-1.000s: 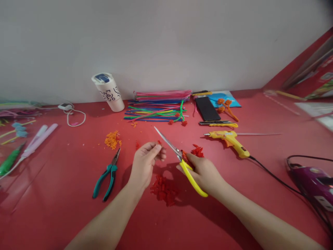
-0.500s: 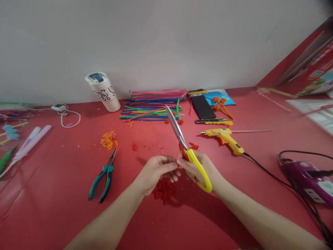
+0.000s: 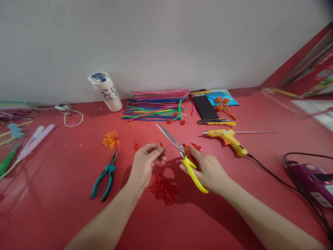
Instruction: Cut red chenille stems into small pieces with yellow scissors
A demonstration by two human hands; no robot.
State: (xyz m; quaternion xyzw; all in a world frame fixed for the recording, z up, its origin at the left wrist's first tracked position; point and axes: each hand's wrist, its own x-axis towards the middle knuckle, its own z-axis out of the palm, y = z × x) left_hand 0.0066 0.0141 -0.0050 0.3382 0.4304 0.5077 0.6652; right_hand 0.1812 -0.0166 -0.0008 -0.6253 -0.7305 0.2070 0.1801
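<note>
A small red piece is pinched in the fingertips of your left hand, just above the red table. Your right hand grasps the yellow-handled scissors, blades closed beside the piece. This looks like a pause between snips; a cut would need the blades opened around it. Red clippings lie piled between your wrists.

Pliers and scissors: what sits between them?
In the head view, the left hand, pinching a small red bit, sits between the teal pliers and the yellow scissors in the right hand.
</note>
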